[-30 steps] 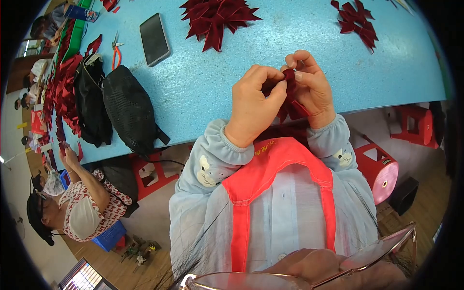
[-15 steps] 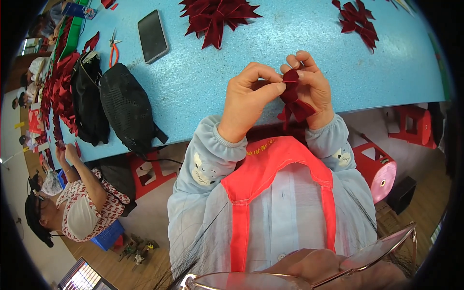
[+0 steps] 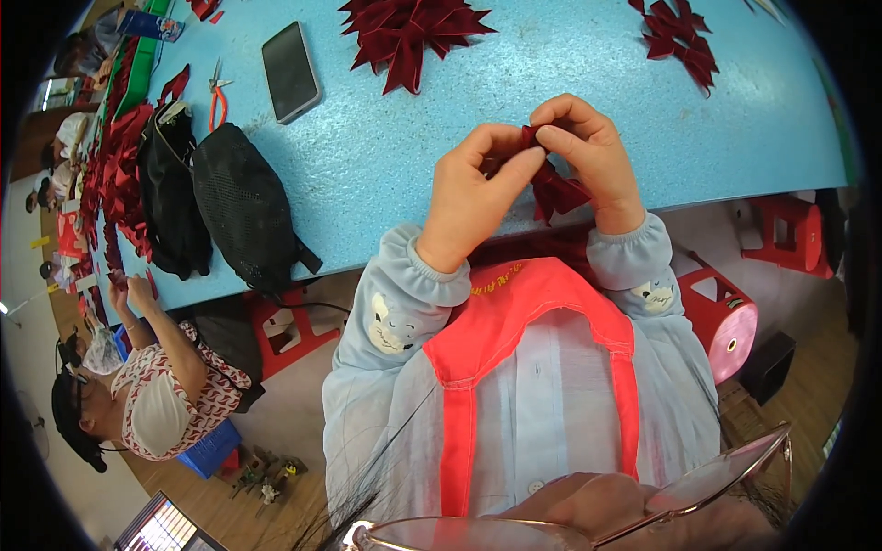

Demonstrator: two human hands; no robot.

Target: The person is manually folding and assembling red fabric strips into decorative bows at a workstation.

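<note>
A dark red velvet bow [image 3: 557,192] is held between my two hands, just above the near edge of the blue table. My left hand [image 3: 480,191] pinches its upper part between thumb and fingers. From the other side, my right hand [image 3: 595,158] grips the same upper end with thumb and forefinger. The bow's lower loop and tails hang below the fingers, partly hidden by my right hand. Farther off on the table lies a pile of similar red bows [image 3: 412,37], with a smaller cluster of bows [image 3: 680,41] at the far right.
On the blue table [image 3: 386,184] lie a dark phone [image 3: 291,72], orange-handled pliers [image 3: 217,103] and black bags [image 3: 243,202]. Red ribbon pieces [image 3: 124,170] are heaped at the left. Another person [image 3: 152,390] works there. Red stools [image 3: 785,237] stand below the table.
My right hand has turned and closed its fingers on the bow's upper end, which was more exposed before. My left hand keeps its pinch. The bow now hangs partly behind my right fingers.
</note>
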